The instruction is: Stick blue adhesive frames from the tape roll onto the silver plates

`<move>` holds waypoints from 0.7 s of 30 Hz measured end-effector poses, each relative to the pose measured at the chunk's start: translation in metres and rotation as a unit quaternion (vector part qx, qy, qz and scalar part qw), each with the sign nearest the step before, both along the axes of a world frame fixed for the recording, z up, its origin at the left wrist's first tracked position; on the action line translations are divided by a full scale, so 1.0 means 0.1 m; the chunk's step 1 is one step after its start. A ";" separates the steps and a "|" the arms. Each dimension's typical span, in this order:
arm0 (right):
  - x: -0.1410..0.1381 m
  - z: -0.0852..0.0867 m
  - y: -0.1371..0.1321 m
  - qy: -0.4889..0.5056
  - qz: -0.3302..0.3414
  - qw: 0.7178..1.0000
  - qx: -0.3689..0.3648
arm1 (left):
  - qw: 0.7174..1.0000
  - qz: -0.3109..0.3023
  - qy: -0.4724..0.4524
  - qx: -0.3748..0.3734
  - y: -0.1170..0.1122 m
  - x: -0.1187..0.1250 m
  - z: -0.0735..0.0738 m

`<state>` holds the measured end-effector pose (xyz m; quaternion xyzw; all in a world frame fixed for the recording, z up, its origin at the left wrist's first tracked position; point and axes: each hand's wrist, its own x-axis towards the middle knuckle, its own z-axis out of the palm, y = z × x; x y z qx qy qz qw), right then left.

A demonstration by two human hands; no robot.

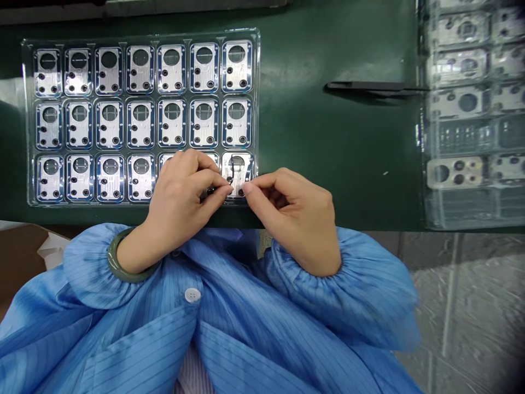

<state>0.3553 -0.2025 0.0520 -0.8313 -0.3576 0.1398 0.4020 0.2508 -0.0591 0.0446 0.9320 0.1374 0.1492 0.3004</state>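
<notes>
A clear plastic tray [141, 39] holds rows of silver metal plates with blue edges, each with one large hole and several small dark-ringed holes. Both hands meet over the metal plate [238, 174] in the near right compartment. A thin, curved black strip [233, 167] lies across that plate's large hole, its lower end at the fingertips of my left hand [182, 189], which is closed in a pinch. At the plate's right edge, my right hand [293, 210] has thumb and forefinger pressed together; whatever lies between them is too small to make out.
Black tweezers [369, 87] lie on the green table [328, 142] to the right. Their end reaches a second clear tray [422, 131] with similar plates, some of its compartments without plates. A cardboard box [20, 251] stands below the table's left edge.
</notes>
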 end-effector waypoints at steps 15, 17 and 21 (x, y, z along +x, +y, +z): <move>0.09 -0.02 -0.10 -0.029 0.073 0.997 -0.019 | 0.999 -0.027 0.033 0.005 0.04 -0.01 0.03; 0.11 -0.01 -0.10 -0.022 0.081 0.996 -0.035 | 0.998 -0.030 0.046 0.001 0.05 -0.01 0.05; 0.13 0.03 -0.08 0.006 0.098 0.992 -0.083 | 0.996 -0.039 0.077 -0.011 0.06 -0.01 0.08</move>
